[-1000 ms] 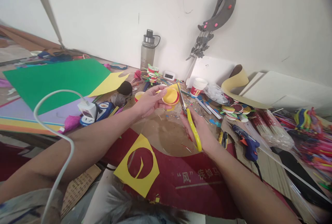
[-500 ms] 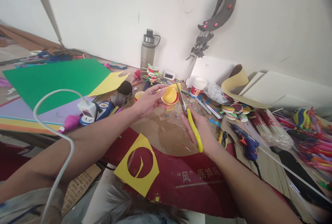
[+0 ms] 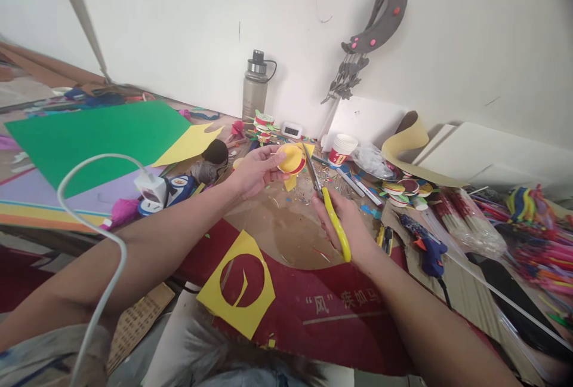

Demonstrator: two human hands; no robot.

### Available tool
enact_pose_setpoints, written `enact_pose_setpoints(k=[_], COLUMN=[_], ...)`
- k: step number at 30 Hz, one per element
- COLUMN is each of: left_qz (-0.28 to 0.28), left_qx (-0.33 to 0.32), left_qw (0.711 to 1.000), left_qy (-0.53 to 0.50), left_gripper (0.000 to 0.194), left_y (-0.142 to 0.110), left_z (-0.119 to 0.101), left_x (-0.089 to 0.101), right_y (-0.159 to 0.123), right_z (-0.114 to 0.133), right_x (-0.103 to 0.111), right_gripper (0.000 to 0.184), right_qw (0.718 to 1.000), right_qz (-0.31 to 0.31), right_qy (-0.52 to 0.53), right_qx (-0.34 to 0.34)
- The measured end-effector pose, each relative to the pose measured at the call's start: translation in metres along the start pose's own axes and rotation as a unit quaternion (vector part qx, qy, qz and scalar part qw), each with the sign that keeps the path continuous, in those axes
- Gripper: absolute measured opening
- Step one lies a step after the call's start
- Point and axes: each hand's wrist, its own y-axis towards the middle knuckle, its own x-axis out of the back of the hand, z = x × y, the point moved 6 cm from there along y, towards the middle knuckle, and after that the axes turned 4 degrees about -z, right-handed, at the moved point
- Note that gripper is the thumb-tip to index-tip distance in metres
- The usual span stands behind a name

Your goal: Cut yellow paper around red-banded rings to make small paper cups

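Observation:
My left hand (image 3: 259, 169) is closed on a short round paper cup piece (image 3: 292, 160), with a yellow face and a red and white rim. Yellow paper tabs stick out from it at the upper right and below. In my right hand (image 3: 342, 220) are yellow-handled scissors (image 3: 335, 220), blades pointing up and away. Their tips are close to the right side of the cup piece; whether they touch it I cannot tell. A yellow paper sheet (image 3: 264, 267) with a round hole lies on the red board (image 3: 313, 309) nearer to me.
Behind my hands stand a water bottle (image 3: 255, 85), a small digital clock (image 3: 292, 130) and stacked paper cups (image 3: 344, 149). At right lie a blue glue gun (image 3: 425, 249) and a utility knife (image 3: 385, 240). A white cable (image 3: 117, 243) crosses over my left forearm.
My left hand has turned the cup piece, so its yellow face shows more and the lower yellow tab stands out further. The scissors have hardly moved.

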Motion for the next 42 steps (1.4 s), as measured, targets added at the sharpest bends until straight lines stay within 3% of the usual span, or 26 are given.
enact_pose_setpoints(k=[11,28,42], left_qz=[0.049,-0.005,-0.018], left_qx=[-0.019,0.004,-0.024], left_qw=[0.994,1.000,0.999], left_qy=[0.093,-0.013,0.016], left_gripper=[0.055,0.046,0.043], left_y=[-0.0007,-0.0007,-0.0006], left_z=[0.0000,0.0018,-0.0037], left_x=[-0.0051,0.0003,0.0036], right_y=[0.0043,0.0000,0.0015], right_z=[-0.0036,-0.0029,0.0015], right_x=[-0.0013,-0.0017,-0.0012], right_gripper=[0.037,0.038,0.043], right_qw=[1.000,1.000,1.000], right_qz=[0.008,-0.011,-0.002], right_qy=[0.008,0.014,-0.002], right_qx=[0.018,-0.017,0.002])
